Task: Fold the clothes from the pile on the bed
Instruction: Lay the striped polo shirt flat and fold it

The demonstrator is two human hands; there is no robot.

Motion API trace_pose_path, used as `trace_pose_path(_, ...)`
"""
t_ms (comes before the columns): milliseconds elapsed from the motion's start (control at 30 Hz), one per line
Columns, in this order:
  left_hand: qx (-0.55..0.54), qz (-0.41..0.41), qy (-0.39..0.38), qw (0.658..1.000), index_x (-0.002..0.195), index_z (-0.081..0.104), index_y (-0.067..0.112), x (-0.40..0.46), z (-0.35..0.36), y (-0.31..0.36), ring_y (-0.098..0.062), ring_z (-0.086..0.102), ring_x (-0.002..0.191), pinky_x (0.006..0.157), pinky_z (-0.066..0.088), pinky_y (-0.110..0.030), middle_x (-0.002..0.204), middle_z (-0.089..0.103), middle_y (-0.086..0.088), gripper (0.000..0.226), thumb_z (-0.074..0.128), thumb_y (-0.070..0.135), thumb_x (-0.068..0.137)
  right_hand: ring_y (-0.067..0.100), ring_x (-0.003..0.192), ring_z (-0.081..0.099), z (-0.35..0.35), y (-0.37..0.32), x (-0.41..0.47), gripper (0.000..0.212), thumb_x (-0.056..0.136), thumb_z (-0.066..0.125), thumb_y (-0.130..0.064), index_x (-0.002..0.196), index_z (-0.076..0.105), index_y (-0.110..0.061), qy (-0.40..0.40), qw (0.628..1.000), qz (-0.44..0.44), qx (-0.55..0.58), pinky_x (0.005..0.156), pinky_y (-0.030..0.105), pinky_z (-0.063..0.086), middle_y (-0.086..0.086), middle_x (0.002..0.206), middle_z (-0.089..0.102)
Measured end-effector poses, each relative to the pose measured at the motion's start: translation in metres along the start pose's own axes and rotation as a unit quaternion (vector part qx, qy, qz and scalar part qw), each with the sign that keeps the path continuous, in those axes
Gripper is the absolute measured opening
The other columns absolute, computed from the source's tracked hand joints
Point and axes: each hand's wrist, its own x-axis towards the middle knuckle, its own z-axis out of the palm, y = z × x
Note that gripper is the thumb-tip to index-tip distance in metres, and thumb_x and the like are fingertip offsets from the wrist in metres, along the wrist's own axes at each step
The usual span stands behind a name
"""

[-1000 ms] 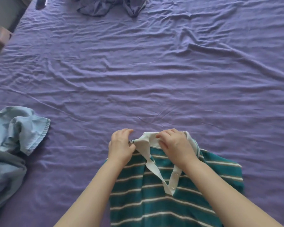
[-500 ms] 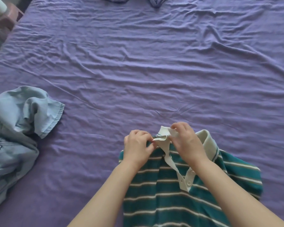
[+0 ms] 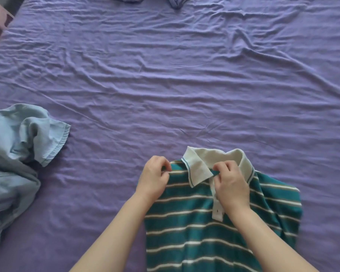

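At the near edge of the bed we have the green striped polo shirt [image 3: 204, 228] lying front up, hem cut off by the frame. Half a second ago both hands were bunched together at the raised collar; now the white collar [image 3: 198, 167] is turned down flat on its left side. Our left hand [image 3: 155, 179] has moved out to the shoulder and pinches the fabric edge there. Our right hand [image 3: 231, 185] pinches the shirt at the placket top, just beside the collar point. We judge collar tidying nearly done, side folds next. Crumpled light-blue denim clothes [image 3: 18, 154] sit at the bed's left edge, unfolded. Purple sheet [image 3: 185, 75] beyond; dark garments [image 3: 177, 1] at the far edge.
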Motion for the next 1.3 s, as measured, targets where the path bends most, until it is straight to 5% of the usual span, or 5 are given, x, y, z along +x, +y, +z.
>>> trace_pose_path(167,0.055,-0.081,-0.016,0.995,0.118,0.056,0.019,0.003,0.0,0.0,-0.018,0.054,0.107,0.092,0.044,-0.034,0.115,0.059,-0.001,0.028,0.053,0.019,0.09,0.024,0.134,0.032,0.012,-0.012,0.002,0.045,0.083,0.062,-0.029,0.125,0.046,-0.023,-0.15,0.972,-0.149,-0.102,0.102,0.039,0.035,0.005,0.146,0.033)
trace_pose_path(400,0.104,-0.173,-0.097,0.975,0.099,0.067,0.022,0.003,-0.022,-0.01,-0.022,0.059,0.098,0.086,0.046,-0.037,0.103,0.068,0.001,0.032,0.044,0.044,0.093,0.029,0.102,0.059,0.003,-0.009,0.0,0.014,0.085,0.061,-0.009,0.096,0.063,-0.003,-0.077,0.979,-0.175,-0.077,0.077,0.039,0.054,0.012,0.114,0.062)
trace_pose_path(767,0.348,-0.083,-0.009,0.934,0.128,0.045,0.023,-0.003,-0.017,-0.012,-0.025,0.033,0.128,0.107,0.027,-0.04,0.134,0.043,-0.005,0.049,0.056,0.049,0.088,0.036,0.111,0.06,-0.021,0.024,-0.026,0.047,0.054,0.085,-0.001,0.098,0.069,-0.006,-0.062,0.961,-0.2,-0.178,0.088,0.049,0.05,0.019,0.116,0.064)
trace_pose_path(1167,0.333,0.214,-0.099,0.913,0.15,0.014,0.029,-0.066,0.148,0.094,-0.026,-0.024,0.141,0.108,-0.022,-0.054,0.159,-0.003,-0.005,0.053,0.032,0.034,0.099,0.02,0.142,0.02,-0.073,0.127,-0.024,0.054,0.096,0.046,-0.034,0.145,0.03,-0.017,-0.116,0.977,0.002,-0.179,0.114,0.044,0.013,0.004,0.152,0.029)
trace_pose_path(1300,0.258,0.158,-0.052,0.952,0.146,0.025,0.036,-0.056,0.157,0.114,-0.031,0.003,0.145,0.116,0.0,-0.052,0.159,0.004,-0.008,0.05,0.04,0.037,0.098,0.026,0.112,0.048,-0.083,0.14,-0.02,0.06,0.087,0.058,-0.042,0.141,0.039,-0.021,-0.129,0.975,-0.036,-0.177,0.093,0.038,0.033,0.005,0.122,0.054)
